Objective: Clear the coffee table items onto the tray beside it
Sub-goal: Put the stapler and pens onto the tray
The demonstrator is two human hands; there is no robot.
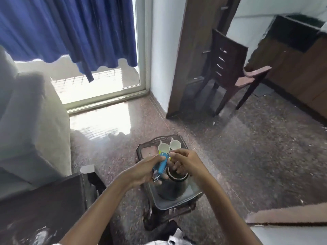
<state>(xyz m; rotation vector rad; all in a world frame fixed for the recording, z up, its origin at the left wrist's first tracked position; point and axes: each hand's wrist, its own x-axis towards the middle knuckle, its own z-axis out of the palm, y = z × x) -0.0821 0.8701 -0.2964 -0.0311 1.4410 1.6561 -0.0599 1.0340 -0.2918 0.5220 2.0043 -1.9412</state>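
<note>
Left of the tray (192, 194) sits the dark coffee table (44, 200), its near end blurred, so I can't say what's on it. Just over the tray's left side, my left hand (141, 171) is wrapped around a blue toy-like item (160, 165). It's held lengthwise with something metallic dangling from the low end, I'd guess so it can be set down flat. It's above the tray, not yet on it.

On the tray's far end lie a pink flat thing (149, 151) and two white cups (163, 147), with a dark round vessel (177, 175) at the middle, so free space is tight.

My right hand (185, 161) hovers over the tray's right side, fingers curled toward the blue item's far end — whether it pinches it, I cannot tell. Well right of the tray stands a brown chair (230, 68).
</note>
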